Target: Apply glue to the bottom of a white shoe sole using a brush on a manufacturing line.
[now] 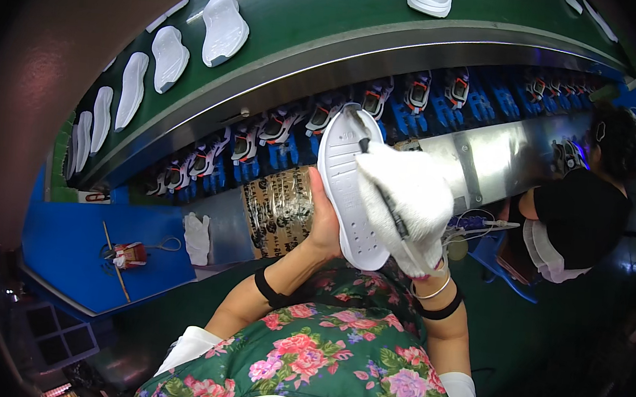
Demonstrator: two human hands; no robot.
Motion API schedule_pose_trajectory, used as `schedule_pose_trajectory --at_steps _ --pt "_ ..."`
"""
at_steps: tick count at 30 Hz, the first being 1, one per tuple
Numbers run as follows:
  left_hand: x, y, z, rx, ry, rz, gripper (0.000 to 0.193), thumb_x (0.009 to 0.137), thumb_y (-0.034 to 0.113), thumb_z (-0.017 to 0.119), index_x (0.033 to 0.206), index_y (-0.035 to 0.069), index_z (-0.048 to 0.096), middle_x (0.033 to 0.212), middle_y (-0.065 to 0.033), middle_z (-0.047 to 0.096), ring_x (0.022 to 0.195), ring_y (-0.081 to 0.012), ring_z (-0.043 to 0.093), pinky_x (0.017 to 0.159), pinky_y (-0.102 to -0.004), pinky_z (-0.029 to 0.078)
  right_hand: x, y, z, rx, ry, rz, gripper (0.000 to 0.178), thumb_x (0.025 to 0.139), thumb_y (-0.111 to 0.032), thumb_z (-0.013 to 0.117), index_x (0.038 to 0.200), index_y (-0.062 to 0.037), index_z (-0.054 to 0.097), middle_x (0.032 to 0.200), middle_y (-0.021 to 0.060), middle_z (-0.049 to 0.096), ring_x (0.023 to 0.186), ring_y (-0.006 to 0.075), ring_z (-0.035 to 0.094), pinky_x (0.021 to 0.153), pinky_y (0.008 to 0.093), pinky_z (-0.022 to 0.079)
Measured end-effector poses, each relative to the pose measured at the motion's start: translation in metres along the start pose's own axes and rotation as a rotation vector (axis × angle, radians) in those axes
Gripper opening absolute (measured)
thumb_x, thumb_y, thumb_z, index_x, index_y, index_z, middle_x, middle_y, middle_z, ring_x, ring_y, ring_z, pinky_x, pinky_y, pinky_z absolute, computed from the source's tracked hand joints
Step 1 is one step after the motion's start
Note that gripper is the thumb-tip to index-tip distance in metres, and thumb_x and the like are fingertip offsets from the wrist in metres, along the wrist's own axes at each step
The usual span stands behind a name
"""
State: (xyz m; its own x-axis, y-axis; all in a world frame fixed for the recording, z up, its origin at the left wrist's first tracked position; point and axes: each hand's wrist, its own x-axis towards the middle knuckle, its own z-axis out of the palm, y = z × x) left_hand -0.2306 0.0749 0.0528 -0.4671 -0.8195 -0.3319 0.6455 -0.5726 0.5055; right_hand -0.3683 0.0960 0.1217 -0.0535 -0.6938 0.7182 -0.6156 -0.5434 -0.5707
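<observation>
A white shoe sole (341,181) stands out in front of me, its slotted and perforated face toward me. My left hand (324,218), bare, grips it along its left edge. A white knit glove covers my right hand (408,196), which is closed on a thin dark-handled brush (364,146). The brush's tip lies against the upper end of the sole. The glove hides part of the sole's right side, and most of my right fingers cannot be made out separately.
More white soles (169,59) lie on a green conveyor belt (304,25). Below it, shoe uppers (275,124) sit on blue holders in a row. At left, a small red-and-white container (129,255) and a stick rest on a blue table (60,250). A person (577,208) works at right.
</observation>
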Motion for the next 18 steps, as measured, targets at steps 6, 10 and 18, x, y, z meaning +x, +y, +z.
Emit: schedule_pose_trajectory --at_steps 6,10,18 --pt "0.005 0.007 -0.030 0.041 -0.145 0.034 0.093 0.093 0.080 0.019 0.151 0.009 0.037 0.144 -0.0126 0.051 0.130 -0.0257 0.053 0.110 -0.0417 0.043 -0.011 -0.011 0.003 0.246 -0.061 0.116 0.024 0.073 -0.001 0.078 0.097 -0.0041 0.076 0.096 0.0133 0.074 0.083 0.0276 0.070 0.076 0.0363 0.056" --pt "0.004 0.008 -0.022 0.050 -0.130 0.023 0.091 0.094 0.079 0.020 0.151 0.009 0.035 0.143 -0.0120 0.052 0.130 -0.0256 0.053 0.110 -0.0418 0.043 -0.011 0.007 0.007 0.145 0.121 0.095 0.022 0.074 -0.001 0.078 0.096 -0.0033 0.075 0.099 0.0143 0.074 0.085 0.0279 0.070 0.076 0.0356 0.056" --pt "0.016 0.017 -0.037 -0.132 -0.328 0.014 0.094 0.090 0.083 0.025 0.154 0.013 0.032 0.147 -0.0118 0.047 0.131 -0.0295 0.051 0.110 -0.0450 0.042 -0.016 0.016 0.004 0.245 0.021 0.150 0.021 0.076 -0.004 0.077 0.097 -0.0053 0.075 0.100 0.0136 0.074 0.083 0.0278 0.070 0.074 0.0354 0.056"
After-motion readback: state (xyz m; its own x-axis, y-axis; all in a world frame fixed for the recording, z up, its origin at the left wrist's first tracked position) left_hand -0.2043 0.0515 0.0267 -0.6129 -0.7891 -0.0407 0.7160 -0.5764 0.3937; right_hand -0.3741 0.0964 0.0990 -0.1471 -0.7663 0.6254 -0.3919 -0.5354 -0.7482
